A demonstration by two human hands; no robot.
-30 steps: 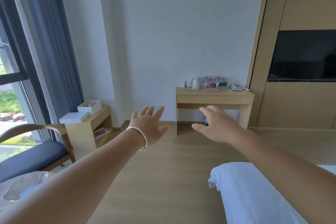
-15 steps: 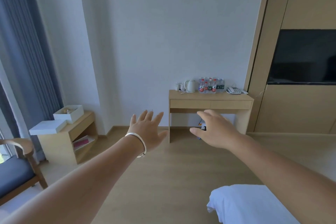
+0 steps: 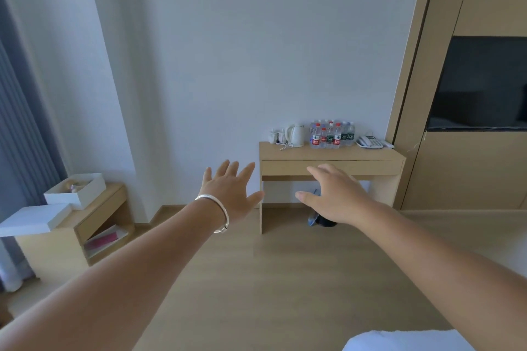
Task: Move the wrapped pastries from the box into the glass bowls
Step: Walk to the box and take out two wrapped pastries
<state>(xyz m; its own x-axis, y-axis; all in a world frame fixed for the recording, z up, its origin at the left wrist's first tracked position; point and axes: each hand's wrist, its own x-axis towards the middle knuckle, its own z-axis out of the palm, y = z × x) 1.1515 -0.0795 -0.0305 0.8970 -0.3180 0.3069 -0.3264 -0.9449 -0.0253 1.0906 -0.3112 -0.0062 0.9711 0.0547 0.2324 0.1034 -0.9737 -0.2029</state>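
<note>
From the head camera, both arms reach out into the room: the left hand (image 3: 228, 189), a silver bangle (image 3: 216, 212) on its wrist, is spread flat and holds nothing; the right hand (image 3: 333, 194) is relaxed and equally bare. The view has swung right since a second ago, so the chair and the glass bowl have slipped out of frame. The open white box (image 3: 75, 189) sits on the low side desk (image 3: 77, 225) at far left, its lid (image 3: 34, 219) beside it. I judge that no pastry has been moved yet.
</note>
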